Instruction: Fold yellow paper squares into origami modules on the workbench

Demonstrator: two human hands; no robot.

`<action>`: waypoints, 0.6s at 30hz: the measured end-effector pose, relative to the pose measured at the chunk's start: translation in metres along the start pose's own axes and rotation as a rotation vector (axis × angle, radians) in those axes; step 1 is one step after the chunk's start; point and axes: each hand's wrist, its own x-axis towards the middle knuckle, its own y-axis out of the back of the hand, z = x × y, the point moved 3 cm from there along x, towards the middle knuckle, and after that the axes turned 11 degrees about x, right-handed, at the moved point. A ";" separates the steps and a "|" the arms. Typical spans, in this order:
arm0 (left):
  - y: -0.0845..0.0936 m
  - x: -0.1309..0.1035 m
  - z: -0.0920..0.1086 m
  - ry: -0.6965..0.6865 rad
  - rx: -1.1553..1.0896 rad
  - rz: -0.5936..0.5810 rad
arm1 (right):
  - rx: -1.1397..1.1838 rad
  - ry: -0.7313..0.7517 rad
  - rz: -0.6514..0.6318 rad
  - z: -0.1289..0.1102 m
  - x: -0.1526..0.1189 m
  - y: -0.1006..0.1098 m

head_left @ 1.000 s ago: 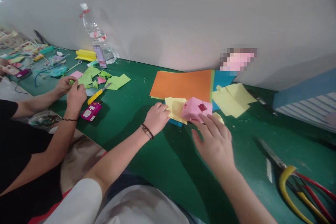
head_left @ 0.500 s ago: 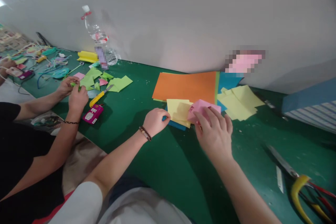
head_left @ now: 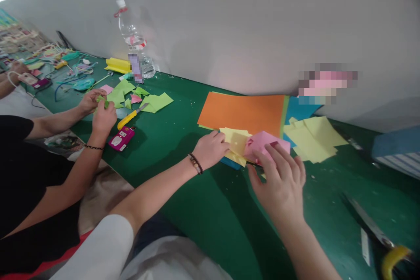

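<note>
My left hand [head_left: 212,151] has its fingers closed at the left edge of some pale yellow paper squares [head_left: 236,142]. A blue sheet [head_left: 230,163] shows from under them. Just to the right lies a folded pink paper piece [head_left: 264,142], overlapping the yellow squares. My right hand [head_left: 280,173] hovers over or touches the pink piece's near side, fingers spread and thumb held apart; whether the fingertips touch it I cannot tell. Behind both hands rests an orange sheet [head_left: 243,109] with a green edge showing at its right.
More yellow squares [head_left: 318,138] lie at right, near a blue box [head_left: 397,146]. Scissors [head_left: 377,227] are at lower right. To the left, a co-worker's hands [head_left: 103,109] hold green paper beside a yellow utility knife [head_left: 127,119] and a purple device [head_left: 121,138]. A plastic bottle [head_left: 134,39] leans by the wall.
The view has shifted, so the scene sits lower right. My left hand has moved from the blue sheet's corner onto the yellow squares' edge. My right hand's fingers have spread and drawn back slightly.
</note>
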 end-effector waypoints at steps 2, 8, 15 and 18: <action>0.001 0.001 -0.001 -0.005 -0.032 -0.009 | 0.017 0.036 0.013 -0.005 0.000 0.002; -0.003 -0.008 -0.016 0.182 -0.400 0.075 | 0.100 0.073 -0.005 -0.012 -0.008 -0.006; -0.004 -0.017 -0.023 0.235 -0.748 -0.104 | 0.164 0.120 -0.139 -0.019 -0.014 -0.022; -0.001 -0.018 -0.026 0.269 -0.671 -0.060 | 0.158 0.109 -0.123 -0.021 -0.015 -0.023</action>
